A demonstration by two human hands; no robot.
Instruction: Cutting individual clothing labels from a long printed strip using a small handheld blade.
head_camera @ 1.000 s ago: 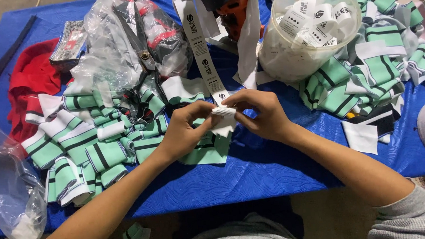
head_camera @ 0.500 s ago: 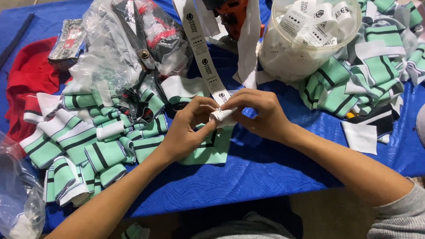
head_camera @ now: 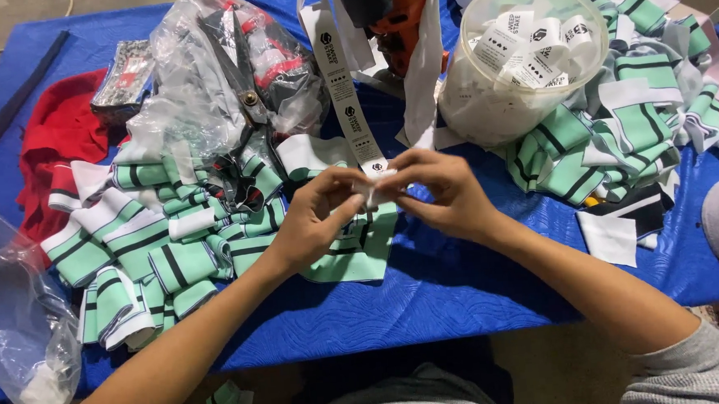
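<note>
Long white printed label ribbon (head_camera: pixel 346 96), hanging down from 12 o'clock to the middle of the blue-covered desk (head_camera: pixel 463 303), with its lower end pinched at a small white label piece (head_camera: pixel 373 189) between both hands. Long axis running almost straight from 12 to 6 o'clock, tilted slightly toward 5 at the bottom. Left hand (head_camera: pixel 315 221) at 7 o'clock of the ribbon end, thumb and forefinger clenched on the label from the left. Right hand (head_camera: pixel 441 191) at 4 o'clock of it, fingertips closed on the same label from the right. Both hands equally near, meeting at the label, fingertips touching or nearly so. Directly beneath, at 6 o'clock, a mint-green striped knit cuff piece (head_camera: pixel 354 251) lying flat on the desk. At 9 o'clock, a heap of similar green, white and black striped cuffs (head_camera: pixel 149 246). At 11 o'clock, a crumpled clear plastic bag (head_camera: pixel 205 79). At 1 o'clock, a round translucent plastic tub of folded white labels (head_camera: pixel 524 54). At 3 o'clock, a second pile of striped cuffs (head_camera: pixel 618 131).
</note>
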